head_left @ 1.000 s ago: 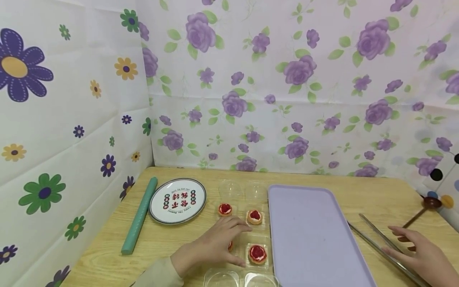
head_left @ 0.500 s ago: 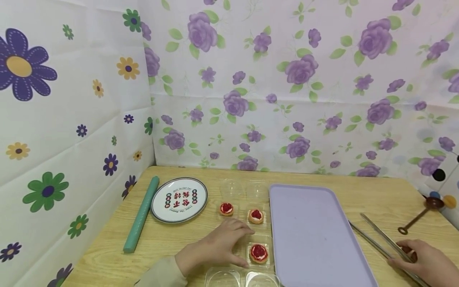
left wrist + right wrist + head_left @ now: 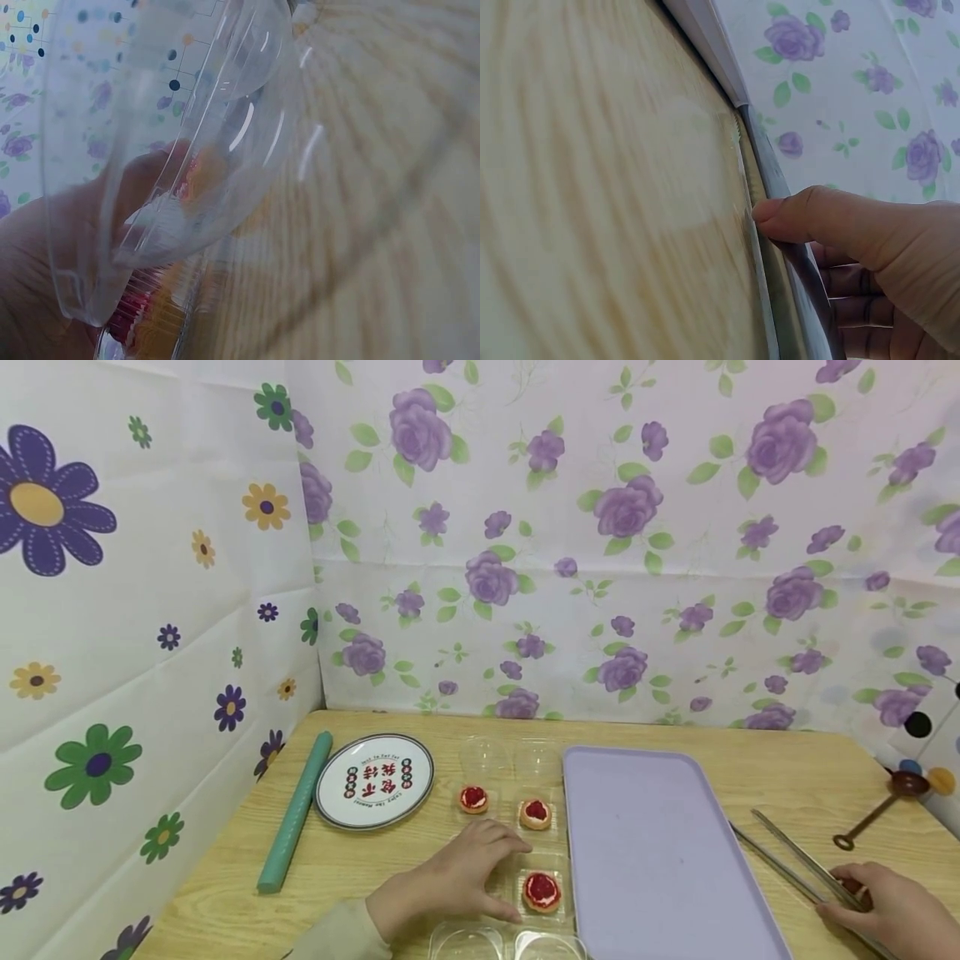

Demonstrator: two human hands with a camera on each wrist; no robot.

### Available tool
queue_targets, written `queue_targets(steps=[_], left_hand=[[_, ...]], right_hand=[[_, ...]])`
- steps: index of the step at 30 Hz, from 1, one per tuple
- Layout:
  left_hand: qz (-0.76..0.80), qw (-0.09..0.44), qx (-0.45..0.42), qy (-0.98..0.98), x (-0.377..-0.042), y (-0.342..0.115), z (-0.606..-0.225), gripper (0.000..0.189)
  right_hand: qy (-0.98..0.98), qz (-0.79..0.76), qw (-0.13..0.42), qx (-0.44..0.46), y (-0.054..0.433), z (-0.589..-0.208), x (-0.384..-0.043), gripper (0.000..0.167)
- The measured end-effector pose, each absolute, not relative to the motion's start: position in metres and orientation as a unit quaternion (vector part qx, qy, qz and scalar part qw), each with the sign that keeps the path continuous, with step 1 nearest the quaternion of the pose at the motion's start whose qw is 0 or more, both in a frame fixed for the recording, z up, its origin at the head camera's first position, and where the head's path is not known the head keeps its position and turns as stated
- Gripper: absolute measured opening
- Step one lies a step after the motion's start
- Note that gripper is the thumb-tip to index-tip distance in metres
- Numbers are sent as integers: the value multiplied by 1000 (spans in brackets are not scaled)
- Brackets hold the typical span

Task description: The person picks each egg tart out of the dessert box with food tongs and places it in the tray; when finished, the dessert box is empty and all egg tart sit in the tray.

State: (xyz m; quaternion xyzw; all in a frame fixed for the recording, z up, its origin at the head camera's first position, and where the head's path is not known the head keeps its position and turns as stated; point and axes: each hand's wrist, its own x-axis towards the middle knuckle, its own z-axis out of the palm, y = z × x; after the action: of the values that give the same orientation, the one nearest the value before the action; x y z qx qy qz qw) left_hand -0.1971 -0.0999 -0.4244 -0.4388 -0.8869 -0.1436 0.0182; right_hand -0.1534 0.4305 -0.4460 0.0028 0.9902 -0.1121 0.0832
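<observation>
My left hand (image 3: pixel 468 868) lies over a clear plastic pastry box (image 3: pixel 562 860), its thumb and fingers spanning one of the compartments. Red-topped tarts sit in the box: one tart (image 3: pixel 541 891) is just right of the thumb, another tart (image 3: pixel 535 813) beyond the fingertips, and a third tart (image 3: pixel 473 798) further left. From the left wrist, the raised clear lid (image 3: pixel 247 142) stands in front of the hand. My right hand (image 3: pixel 892 902) grips metal tongs (image 3: pixel 795 852) between thumb and fingers; the arms of the tongs stand apart, tips pointing away. Close up, the right thumb presses the tongs' edge (image 3: pixel 761 247).
A lilac tray (image 3: pixel 660 852) lies between the box and the tongs. At the left are a round plate (image 3: pixel 375 781) with red characters and a teal rod (image 3: pixel 296 814). A brown ladle-like utensil (image 3: pixel 870 818) rests at the far right. Patterned cloth (image 3: pixel 622 568) hangs behind.
My right hand has come down from above the tongs and taken hold of them, uncovering the brown utensil's handle. The left hand stays at the box.
</observation>
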Motion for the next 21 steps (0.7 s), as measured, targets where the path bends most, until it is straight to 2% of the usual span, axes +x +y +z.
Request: queue_targets(steps=[5,9,17,21], left_hand=[[-146,25,-441,-885,-197,-100,-425,76],[-144,28,-440,-886,-197,-98,-425,76],[-143,24,-437,-887,-197,-99,-424,75],[-139,24,-436,-889,-197,-100,-424,76]], right_hand=[[991,-109,80,13,429,-442,-151,65],[992,-108,55,19,430,-436,-151,64],[995,-95,-18,8,423,-425,-145,49],[993,-115,-24,11,419,-420,-143,46]])
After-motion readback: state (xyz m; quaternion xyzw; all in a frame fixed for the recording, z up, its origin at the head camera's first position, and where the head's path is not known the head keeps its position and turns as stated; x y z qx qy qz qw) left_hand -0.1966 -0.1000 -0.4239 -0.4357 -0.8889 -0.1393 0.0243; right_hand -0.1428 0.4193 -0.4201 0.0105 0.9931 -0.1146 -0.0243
